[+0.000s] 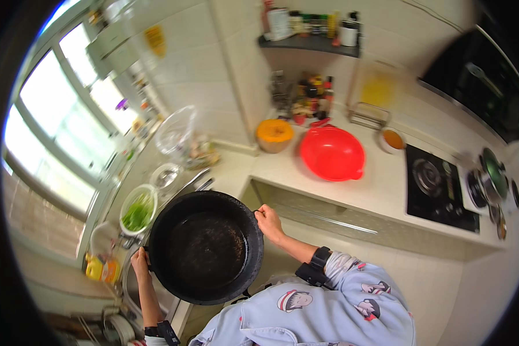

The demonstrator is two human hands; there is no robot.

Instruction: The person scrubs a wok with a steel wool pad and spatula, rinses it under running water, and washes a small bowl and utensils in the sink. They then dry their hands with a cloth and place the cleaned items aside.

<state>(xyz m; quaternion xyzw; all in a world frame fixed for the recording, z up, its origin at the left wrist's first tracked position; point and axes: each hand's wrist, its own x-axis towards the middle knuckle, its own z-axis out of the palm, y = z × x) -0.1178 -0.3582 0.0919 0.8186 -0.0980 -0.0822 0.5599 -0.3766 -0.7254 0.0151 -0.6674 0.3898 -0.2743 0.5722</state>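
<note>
A large black pan with a deep rim hangs level in front of me, beside the sink. My left hand grips its small handle on the left side. On the opposite side my right hand is closed around the other handle. Inside, the dark bottom looks wet and shiny, with brownish patches towards the right. The pan covers part of the metal sink and the counter's edge.
Greens fill a white bowl behind the pan. A red plastic basin and a cut pumpkin sit on the right-hand counter. Further right is a black gas hob, with a pot beyond. A yellow bottle stands by the sink.
</note>
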